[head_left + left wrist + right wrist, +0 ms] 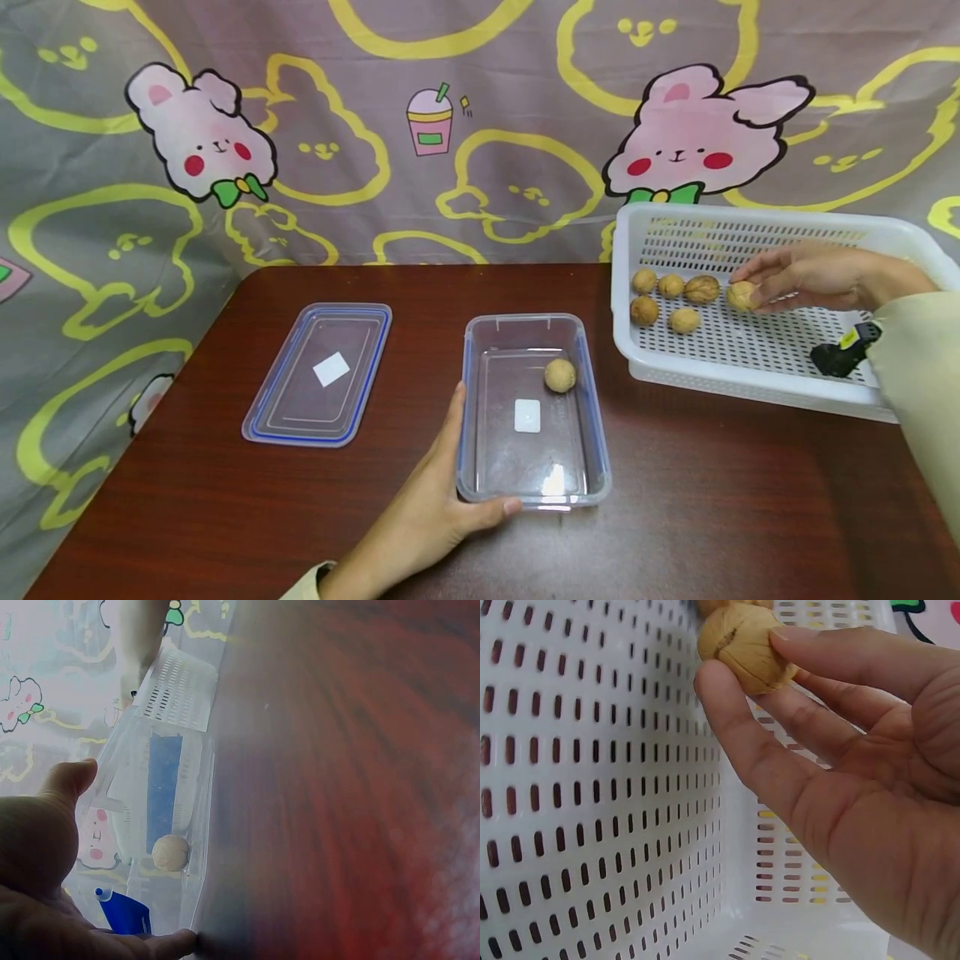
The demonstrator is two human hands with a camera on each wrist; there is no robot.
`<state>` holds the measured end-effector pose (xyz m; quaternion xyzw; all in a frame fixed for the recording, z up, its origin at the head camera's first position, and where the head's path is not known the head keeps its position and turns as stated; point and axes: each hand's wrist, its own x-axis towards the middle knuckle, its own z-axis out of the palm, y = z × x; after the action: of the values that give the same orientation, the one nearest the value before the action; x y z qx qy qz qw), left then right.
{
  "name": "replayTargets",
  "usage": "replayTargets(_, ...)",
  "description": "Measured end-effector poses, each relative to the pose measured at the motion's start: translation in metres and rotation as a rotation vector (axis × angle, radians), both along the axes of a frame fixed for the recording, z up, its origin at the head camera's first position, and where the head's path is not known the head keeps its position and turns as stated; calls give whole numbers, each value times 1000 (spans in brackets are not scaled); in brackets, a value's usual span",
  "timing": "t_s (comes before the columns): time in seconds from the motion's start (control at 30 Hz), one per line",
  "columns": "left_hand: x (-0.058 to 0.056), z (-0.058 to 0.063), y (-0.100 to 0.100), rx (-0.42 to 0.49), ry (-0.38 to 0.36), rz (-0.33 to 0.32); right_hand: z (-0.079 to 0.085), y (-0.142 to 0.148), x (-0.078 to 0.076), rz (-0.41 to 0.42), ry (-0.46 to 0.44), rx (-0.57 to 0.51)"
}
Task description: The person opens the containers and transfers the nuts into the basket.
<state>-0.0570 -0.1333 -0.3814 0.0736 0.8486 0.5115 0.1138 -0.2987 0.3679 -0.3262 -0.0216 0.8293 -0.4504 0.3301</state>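
In the head view my right hand [817, 279] pinches a walnut [741, 296] between thumb and fingertips, over the white perforated basket [757, 396]. The right wrist view shows this walnut's seamed tan shell [742, 649] at the fingertips. Several other walnuts [702, 289] lie at the basket's left end. My left hand [431, 500] rests against the near-left corner of a clear plastic container [495, 467], thumb along the near side and straight fingers along the left side. One walnut [559, 376] sits inside that container, towards its far right; it also appears in the left wrist view [171, 853].
A clear lid [300, 408] with a blue seal lies left of the container on the dark red-brown table [675, 517]. A cartoon-print curtain [510, 100] hangs behind the table. A blue clip [124, 911] shows beside my left fingers. A black wrist camera [836, 358] overlaps the basket.
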Motion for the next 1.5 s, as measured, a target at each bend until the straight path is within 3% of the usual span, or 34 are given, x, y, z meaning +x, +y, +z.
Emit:
replayTargets(0.3, 0, 0, 0, -9, -2, 3, -2, -10, -2, 78, -98, 42)
replayTargets(0.8, 0, 1, 0, -17, 10, 4, -1, -13, -2, 102, -84, 69)
replayTargets(1.0, 0, 1, 0, -23, 4, 2, 2, -8, -2, 108, -17, 150)
replayTargets(1.2, -1, 0, 0, -20, 5, -5, 12, -8, -1, 53, 130, 242)
replayTargets(1.5, 1, 3, -1, -4, -3, -3, 55, -39, 8, 42, 325, 316)
